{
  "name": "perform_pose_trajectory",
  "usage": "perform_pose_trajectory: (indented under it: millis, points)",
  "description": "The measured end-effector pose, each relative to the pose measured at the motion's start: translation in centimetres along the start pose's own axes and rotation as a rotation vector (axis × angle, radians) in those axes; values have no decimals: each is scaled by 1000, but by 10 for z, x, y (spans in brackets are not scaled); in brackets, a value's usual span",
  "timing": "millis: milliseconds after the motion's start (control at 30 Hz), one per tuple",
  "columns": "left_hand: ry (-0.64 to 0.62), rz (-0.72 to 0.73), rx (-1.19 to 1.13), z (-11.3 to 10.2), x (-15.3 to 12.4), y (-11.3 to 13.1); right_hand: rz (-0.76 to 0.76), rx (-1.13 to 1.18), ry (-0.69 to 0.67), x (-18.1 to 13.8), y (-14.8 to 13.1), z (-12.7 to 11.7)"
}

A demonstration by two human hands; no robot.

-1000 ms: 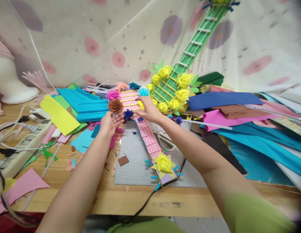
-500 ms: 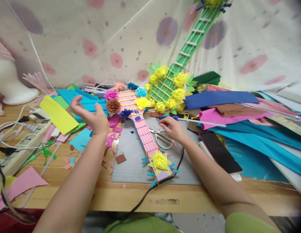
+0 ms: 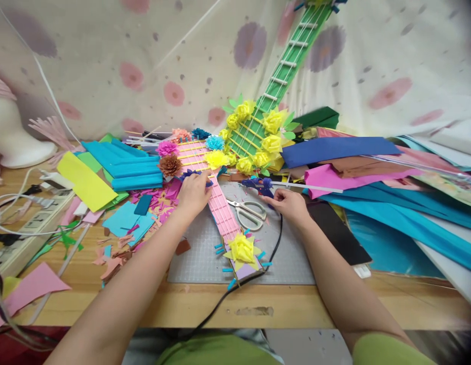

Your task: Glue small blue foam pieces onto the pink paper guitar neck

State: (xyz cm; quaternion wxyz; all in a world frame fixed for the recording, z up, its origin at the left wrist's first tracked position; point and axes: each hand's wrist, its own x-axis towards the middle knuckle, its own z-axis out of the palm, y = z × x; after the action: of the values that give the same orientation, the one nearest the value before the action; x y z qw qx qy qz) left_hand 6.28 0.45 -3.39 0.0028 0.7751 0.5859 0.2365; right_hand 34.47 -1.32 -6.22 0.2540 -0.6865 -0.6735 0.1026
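A pink paper guitar [image 3: 225, 215] lies on a grey cutting mat [image 3: 197, 261], with paper flowers round its body and a yellow flower [image 3: 241, 249] at its head. My left hand [image 3: 193, 192] rests on the guitar's neck where it meets the body. Its fingers are closed over a dark blue paper flower [image 3: 188, 174]. To the right, beside the scissors [image 3: 250, 214], my right hand [image 3: 288, 205] grips a blue glue gun [image 3: 260, 185]. The gun's black cord [image 3: 254, 276] runs down off the table's front edge.
A green paper guitar [image 3: 281, 76] with yellow flowers leans on the curtain behind. Folded teal paper [image 3: 132, 167] and paper scraps lie to the left, and stacked coloured sheets [image 3: 372, 203] to the right. A power strip [image 3: 26, 228] with cables sits far left.
My left hand dropped from the air at the left onto the dark blue flower on the guitar. My right hand drew back from the guitar body and took hold of the glue gun.
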Motion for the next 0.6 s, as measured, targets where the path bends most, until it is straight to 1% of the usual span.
perform_pose_trajectory:
  millis: [67,133,233,333,467,600]
  points:
    - [8,0,27,4,-1,-1,12,-15,79,1,0,6]
    - [24,-10,49,8,-1,-3,-13,5,155,2,0,13]
    - [42,-41,77,10,-2,-3,-54,65,229,3,1,22]
    - [59,-52,79,10,-2,-3,-49,100,245,4,4,26]
    - [118,-66,57,8,-2,-2,-45,124,221,5,5,27]
    - [166,-171,36,5,-2,3,-64,106,236,6,4,29]
